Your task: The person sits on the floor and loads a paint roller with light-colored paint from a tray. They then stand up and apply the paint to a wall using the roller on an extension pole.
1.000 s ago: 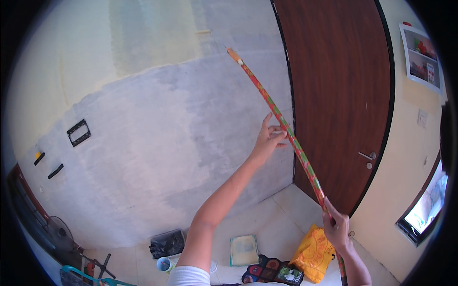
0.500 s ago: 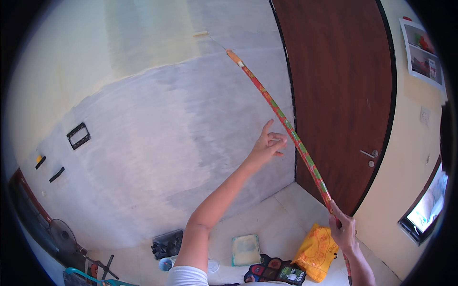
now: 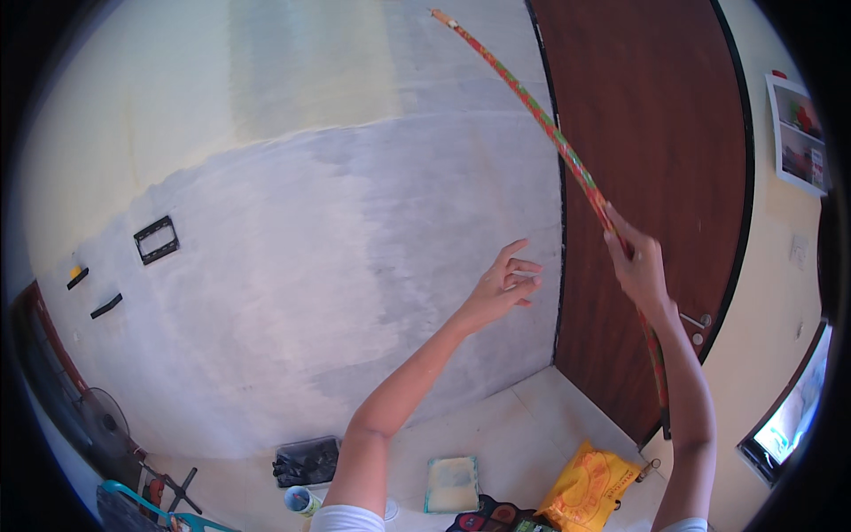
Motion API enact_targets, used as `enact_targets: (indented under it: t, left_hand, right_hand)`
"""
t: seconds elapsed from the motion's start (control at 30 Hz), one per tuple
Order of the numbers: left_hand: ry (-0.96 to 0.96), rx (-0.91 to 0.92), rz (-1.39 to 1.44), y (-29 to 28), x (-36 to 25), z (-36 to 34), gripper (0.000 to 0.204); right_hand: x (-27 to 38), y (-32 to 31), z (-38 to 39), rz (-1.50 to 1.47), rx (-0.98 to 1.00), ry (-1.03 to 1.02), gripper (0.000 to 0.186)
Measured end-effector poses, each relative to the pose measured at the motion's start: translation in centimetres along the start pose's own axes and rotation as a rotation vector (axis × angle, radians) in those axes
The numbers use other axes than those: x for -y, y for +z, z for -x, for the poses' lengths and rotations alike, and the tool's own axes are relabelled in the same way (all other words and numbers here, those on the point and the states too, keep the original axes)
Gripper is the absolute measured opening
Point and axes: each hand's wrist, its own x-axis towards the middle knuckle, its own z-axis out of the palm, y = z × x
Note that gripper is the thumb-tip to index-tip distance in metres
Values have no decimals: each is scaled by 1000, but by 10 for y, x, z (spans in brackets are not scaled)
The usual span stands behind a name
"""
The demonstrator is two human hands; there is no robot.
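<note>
A long thin pole (image 3: 541,115) with red and green stripes slants from the top of the wall down past the door. My right hand (image 3: 636,262) is closed around the pole near its middle, in front of the brown door (image 3: 647,133). My left hand (image 3: 503,285) is raised with fingers spread, holding nothing, a little left of the pole and close to the grey-painted wall (image 3: 292,275). The pole's lower end hangs beside my right forearm.
On the floor below lie a black paint tray (image 3: 307,462), a pale square tray (image 3: 452,483), a small tin (image 3: 301,501) and a yellow bag (image 3: 589,488). A fan (image 3: 102,421) stands at the left. The door handle (image 3: 696,321) and a framed picture (image 3: 798,133) are on the right.
My left hand let go of the pole and opened. My right hand slid up the pole from its lower end to its middle, and the pole's tip rose higher.
</note>
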Motion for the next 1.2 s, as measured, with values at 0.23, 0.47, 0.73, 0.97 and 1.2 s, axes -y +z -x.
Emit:
enact_targets:
  t: [0.23, 0.47, 0.73, 0.97, 1.2]
  left_hand:
    - [-2, -63, -14, -38, 1, 13, 65]
    - [-14, -86, 21, -51, 10, 7, 65]
    - [-44, -90, 110, -21, 8, -24, 66]
    - [37, -21, 182, 22, -14, -45, 67]
    - [-2, -94, 123, -7, -13, -11, 65]
  right_hand:
    - [31, 34, -93, -58, 15, 90, 41]
    - [-7, 37, -39, 6, 0, -39, 43]
    - [-4, -15, 59, 71, 63, 121, 42]
    - [11, 2, -48, -6, -11, -34, 41]
    - [25, -8, -21, -49, 103, 151, 42]
